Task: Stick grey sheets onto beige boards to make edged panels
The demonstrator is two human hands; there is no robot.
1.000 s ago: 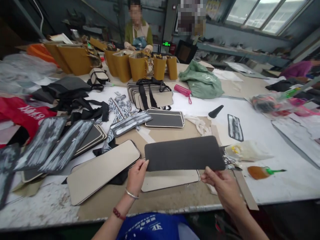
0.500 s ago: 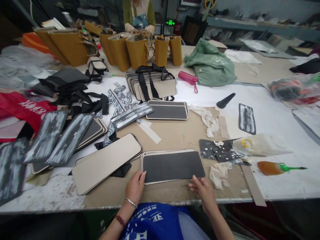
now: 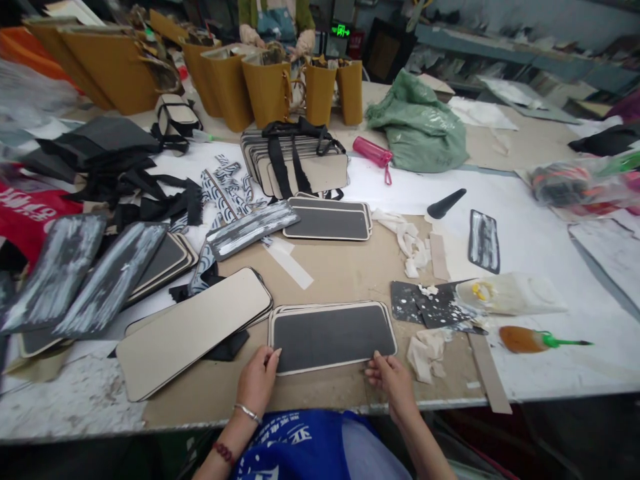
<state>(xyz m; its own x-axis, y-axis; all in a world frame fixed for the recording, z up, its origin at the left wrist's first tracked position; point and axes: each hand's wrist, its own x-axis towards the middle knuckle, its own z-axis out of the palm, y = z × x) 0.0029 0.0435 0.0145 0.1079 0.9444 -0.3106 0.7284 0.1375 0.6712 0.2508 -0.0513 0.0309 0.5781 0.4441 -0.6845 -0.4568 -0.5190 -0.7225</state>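
Observation:
A dark rectangular panel [image 3: 333,337] with a beige rim lies on a small stack at the table's near edge. The fingers of my left hand [image 3: 261,377] are pinched at the panel's lower left corner. At its lower right edge, my right hand [image 3: 390,377] has thumb and forefinger pressed together on the dark panel. Left of the stack, a long beige panel [image 3: 195,330] rests tilted on other pieces. Behind, more dark panels with beige rims [image 3: 327,221] lie flat, next to a dark strip smeared with white [image 3: 253,229].
Smeared strips [image 3: 113,280] lie at left. Bundled panels [image 3: 320,170], a pink case [image 3: 373,152] and a green bag [image 3: 420,127] stand farther back. A glue bottle [image 3: 523,339] lies at right. Across the table, a person's hands [image 3: 304,43] show behind mustard bags [image 3: 267,90].
The view has shifted, so most things appear farther left. The dark panel now sits more evenly within the beige rim beneath it, its right edge drawn in. Both hands remain at its near edge.

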